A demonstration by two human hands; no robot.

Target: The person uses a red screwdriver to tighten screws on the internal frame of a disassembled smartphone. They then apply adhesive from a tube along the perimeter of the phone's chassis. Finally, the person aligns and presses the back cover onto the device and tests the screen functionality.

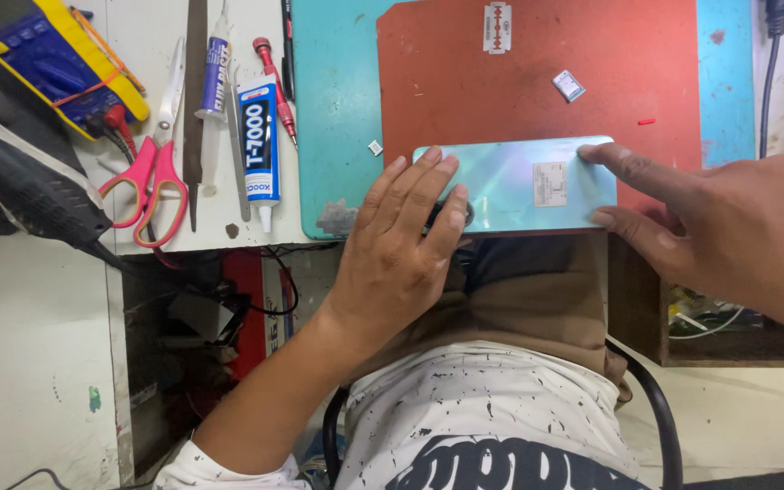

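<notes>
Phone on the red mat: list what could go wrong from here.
The phone lies back-up along the red mat's near edge at the bench front, so pressure from the left hand or right hand might tip it into the lap. A bare razor blade lies just beyond and could cut reaching fingers. The small loose part might get brushed away.

A pale rectangular sticker (550, 184) sat on the iridescent phone back (519, 186), between the left hand (401, 254) and the right hand (728, 227). Well left of the left hand lay a white-and-blue glue tube (259, 145) and a slimmer purple-labelled tube (216, 68).
</notes>
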